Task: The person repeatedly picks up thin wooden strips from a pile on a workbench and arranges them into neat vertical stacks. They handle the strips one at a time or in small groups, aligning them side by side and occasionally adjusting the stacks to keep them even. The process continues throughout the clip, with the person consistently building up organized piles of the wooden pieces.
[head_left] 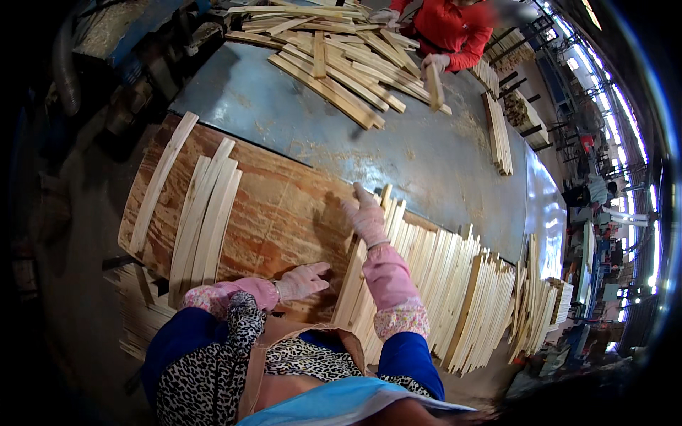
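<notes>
My left hand (302, 281), in a pale pink glove, is over the plywood board (284, 213), its fingers stretched toward a row of light wooden strips (426, 284). It holds nothing. My right hand (366, 216), gloved alike, reaches to the far end of the row's left edge, fingers apart. Whether its palm touches the outermost strip is hidden. The strips lie side by side, their ends uneven. On the left part of the board rest a lone strip (163, 183) and a small group of strips (206, 220), apart from the row.
Beyond the board lies a grey metal table (249, 92) with a loose pile of strips (355, 67). A co-worker in red (455, 32) stands behind it, one gloved hand on a wooden piece (434, 89). Stacked strips (497, 135) lie at the table's right.
</notes>
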Available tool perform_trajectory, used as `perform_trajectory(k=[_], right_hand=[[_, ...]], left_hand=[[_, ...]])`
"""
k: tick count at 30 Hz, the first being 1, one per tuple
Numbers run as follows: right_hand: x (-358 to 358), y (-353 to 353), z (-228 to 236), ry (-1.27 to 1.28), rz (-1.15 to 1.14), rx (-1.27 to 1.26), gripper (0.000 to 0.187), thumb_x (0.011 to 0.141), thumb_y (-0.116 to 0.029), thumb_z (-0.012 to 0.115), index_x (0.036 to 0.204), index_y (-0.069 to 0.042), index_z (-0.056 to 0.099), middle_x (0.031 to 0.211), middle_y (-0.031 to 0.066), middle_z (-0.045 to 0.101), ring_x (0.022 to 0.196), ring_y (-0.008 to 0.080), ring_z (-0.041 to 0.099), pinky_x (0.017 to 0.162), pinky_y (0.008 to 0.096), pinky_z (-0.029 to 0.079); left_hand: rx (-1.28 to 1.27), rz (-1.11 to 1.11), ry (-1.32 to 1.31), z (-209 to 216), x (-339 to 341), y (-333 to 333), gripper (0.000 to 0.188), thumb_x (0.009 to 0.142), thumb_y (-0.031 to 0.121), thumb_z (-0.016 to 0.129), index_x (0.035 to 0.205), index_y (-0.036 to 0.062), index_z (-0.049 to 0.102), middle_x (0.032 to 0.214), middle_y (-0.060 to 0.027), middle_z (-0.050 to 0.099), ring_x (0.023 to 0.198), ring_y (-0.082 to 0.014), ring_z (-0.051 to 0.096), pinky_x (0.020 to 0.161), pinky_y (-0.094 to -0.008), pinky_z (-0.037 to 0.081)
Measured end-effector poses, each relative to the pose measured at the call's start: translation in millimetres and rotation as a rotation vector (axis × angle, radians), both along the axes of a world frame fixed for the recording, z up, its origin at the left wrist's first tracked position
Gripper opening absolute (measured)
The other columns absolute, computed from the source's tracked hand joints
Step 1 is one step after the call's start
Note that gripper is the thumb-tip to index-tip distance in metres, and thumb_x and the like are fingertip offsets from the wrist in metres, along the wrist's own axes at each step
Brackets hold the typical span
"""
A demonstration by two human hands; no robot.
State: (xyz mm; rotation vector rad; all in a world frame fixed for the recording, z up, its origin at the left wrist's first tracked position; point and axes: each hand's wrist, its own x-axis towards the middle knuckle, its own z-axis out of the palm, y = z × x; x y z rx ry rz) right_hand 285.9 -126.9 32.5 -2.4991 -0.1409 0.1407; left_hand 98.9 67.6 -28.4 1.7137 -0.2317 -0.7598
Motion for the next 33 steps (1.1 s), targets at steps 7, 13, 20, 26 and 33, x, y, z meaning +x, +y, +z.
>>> perform_trajectory(k=[7,13,20,26,33], right_hand=[[195,27,-21,0.235,-0.183,-0.397,0.085,0.086,-0.051,0.073,0.157,-0.015,0.042,0.137,0.0202,0.065,0.129,0.0393,0.061,0.107,0.0470,0.049],[296,-2,-68,-0.062,-0.088,-0.439,0.103,0.074,-0.057,0.084,0.156,-0.013,0.041,0.155,0.0233,0.048,0.144,0.0417,0.043,0.114,0.0484,0.042],[337,8,-71,-0.027,-0.003,-0.459,0.109,0.072,-0.063,0.085,0.159,-0.017,0.038,0.155,0.0187,0.048,0.142,0.0404,0.043,0.117,0.0498,0.038],[320,39,-39,0.111,0.021,-0.653,0.109,0.076,-0.067,0.080,0.162,-0.019,0.035,0.145,0.0182,0.057,0.129,0.0409,0.055,0.111,0.0502,0.042],[294,54,-14,0.227,0.122,-0.642,0.078,0.089,-0.054,0.070,0.155,-0.022,0.043,0.136,0.0171,0.066,0.125,0.0363,0.064,0.096,0.0481,0.056]], left_hand=[[-0.034,0.465,-0.056,-41,92,65,0.054,0.097,0.021,0.070,0.145,0.0019,0.054,0.126,-0.0171,0.071,0.107,-0.0270,0.071,0.091,-0.0389,0.056],[0.316,0.232,0.219,21,126,94,0.041,0.098,0.049,0.061,0.101,0.0106,0.076,0.095,-0.0126,0.077,0.094,-0.0301,0.074,0.083,-0.0430,0.056],[0.173,0.395,-0.459,87,269,114,0.046,0.096,0.036,0.066,0.123,-0.0013,0.069,0.110,-0.0233,0.072,0.105,-0.0304,0.069,0.092,-0.0439,0.054],[0.539,0.946,-0.487,47,523,99,0.076,0.090,0.033,0.075,0.153,0.0016,0.043,0.147,-0.0251,0.054,0.138,-0.0382,0.051,0.114,-0.0473,0.042],[0.069,0.881,0.085,9,524,127,0.023,0.090,0.025,0.073,0.097,0.0033,0.071,0.072,-0.0036,0.064,0.060,-0.0181,0.060,0.056,-0.0324,0.050]])
